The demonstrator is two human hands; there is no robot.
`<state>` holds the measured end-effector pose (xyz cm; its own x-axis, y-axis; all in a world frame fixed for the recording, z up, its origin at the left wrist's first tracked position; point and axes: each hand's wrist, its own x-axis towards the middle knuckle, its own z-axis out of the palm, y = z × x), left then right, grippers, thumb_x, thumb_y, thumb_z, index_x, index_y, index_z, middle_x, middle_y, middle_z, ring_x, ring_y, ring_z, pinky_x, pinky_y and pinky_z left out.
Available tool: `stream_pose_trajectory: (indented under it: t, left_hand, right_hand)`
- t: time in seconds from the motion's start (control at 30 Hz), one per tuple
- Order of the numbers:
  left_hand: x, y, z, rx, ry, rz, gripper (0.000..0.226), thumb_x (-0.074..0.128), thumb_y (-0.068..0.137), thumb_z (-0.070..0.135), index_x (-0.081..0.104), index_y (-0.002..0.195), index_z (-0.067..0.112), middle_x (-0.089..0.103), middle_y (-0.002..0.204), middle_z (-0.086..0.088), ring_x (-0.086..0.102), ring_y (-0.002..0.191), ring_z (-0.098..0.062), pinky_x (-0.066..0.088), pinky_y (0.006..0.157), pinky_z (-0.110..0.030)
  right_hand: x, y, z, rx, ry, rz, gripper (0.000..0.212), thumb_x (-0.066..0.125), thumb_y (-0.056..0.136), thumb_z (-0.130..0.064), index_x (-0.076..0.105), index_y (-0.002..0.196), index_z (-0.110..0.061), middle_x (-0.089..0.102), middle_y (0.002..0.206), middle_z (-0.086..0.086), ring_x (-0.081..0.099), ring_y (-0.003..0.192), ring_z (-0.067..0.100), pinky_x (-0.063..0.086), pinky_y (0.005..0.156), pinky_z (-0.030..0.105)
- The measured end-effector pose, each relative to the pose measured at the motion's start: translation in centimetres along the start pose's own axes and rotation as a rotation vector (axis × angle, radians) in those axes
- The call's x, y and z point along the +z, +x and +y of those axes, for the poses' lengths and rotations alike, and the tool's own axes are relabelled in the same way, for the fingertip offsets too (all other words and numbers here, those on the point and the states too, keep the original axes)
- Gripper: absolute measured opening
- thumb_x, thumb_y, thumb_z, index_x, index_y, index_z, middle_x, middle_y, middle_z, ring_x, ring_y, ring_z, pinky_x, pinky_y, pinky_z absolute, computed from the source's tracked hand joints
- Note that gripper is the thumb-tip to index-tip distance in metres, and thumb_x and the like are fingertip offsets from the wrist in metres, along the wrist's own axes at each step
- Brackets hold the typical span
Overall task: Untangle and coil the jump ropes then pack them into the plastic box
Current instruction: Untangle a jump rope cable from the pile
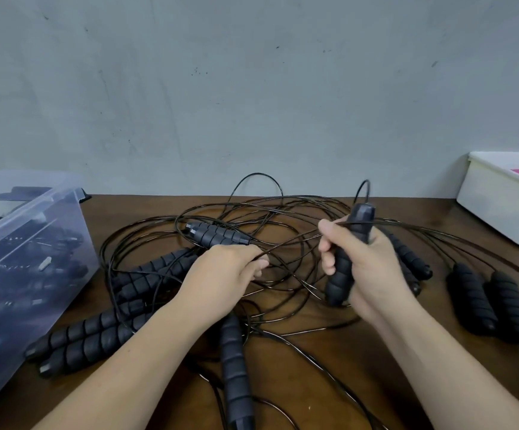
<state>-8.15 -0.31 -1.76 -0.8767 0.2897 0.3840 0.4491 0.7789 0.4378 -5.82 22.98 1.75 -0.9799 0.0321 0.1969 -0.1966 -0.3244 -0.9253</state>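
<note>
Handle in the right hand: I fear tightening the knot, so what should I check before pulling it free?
1. Right hand grips the handle: ok.
2. Left hand holds a cord: ok.
3. That cord belongs to the held handle: cannot tell.
4. Cord runs clear of the tangle: not ok, other loops cross it.
5. Plastic box has room left: cannot tell.

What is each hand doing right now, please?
Left hand: pinches a thin black cord.
Right hand: grips a black rope handle.
</note>
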Motion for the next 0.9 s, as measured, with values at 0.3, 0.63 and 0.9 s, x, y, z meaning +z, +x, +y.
stream_pose_trajectory:
  t: [0.3, 0.63, 0.9]
  left_hand:
    - [-0.1, -1.0, 1.8, 0.171, 0.037, 0.067, 0.033, 0.049, 0.098, 0.022, 0.072, 0.121, 0.028, 0.071, 0.100, 0.011, 0.068, 0.092, -0.014, 0.057, 0.076, -0.039]
    - [0.6, -1.0, 1.9, 0.133, 0.030, -0.020, 0.028, 0.042, 0.099, 0.046, 0.064, 0.098, 0.028, 0.062, 0.084, 0.011, 0.060, 0.081, -0.008, 0.054, 0.070, -0.037]
    - [0.7, -0.4, 0.3, -0.027, 0.052, -0.085, 0.022, 0.046, 0.109, 0.040, 0.067, 0.110, 0.035, 0.071, 0.089, 0.016, 0.067, 0.086, -0.001, 0.059, 0.080, -0.037]
  right_hand:
    - [1.8, -1.7, 3.1, -0.082, -0.517, -0.180, 0.017, 0.084, 0.092, -0.022, 0.069, 0.095, -0.013, 0.073, 0.077, 0.012, 0.063, 0.058, 0.020, 0.056, 0.056, 0.037]
    - [1.8, -1.8, 2.5, -0.190, -0.471, -0.163, 0.008, 0.077, 0.097, -0.009, 0.071, 0.091, -0.009, 0.073, 0.072, 0.010, 0.062, 0.055, 0.022, 0.055, 0.054, 0.034]
    - [-0.1, -0.1, -0.7, -0.017, 0.070, 0.047, 0.013, 0.071, 0.096, -0.011, 0.063, 0.086, -0.012, 0.059, 0.072, 0.009, 0.046, 0.055, 0.020, 0.041, 0.052, 0.030]
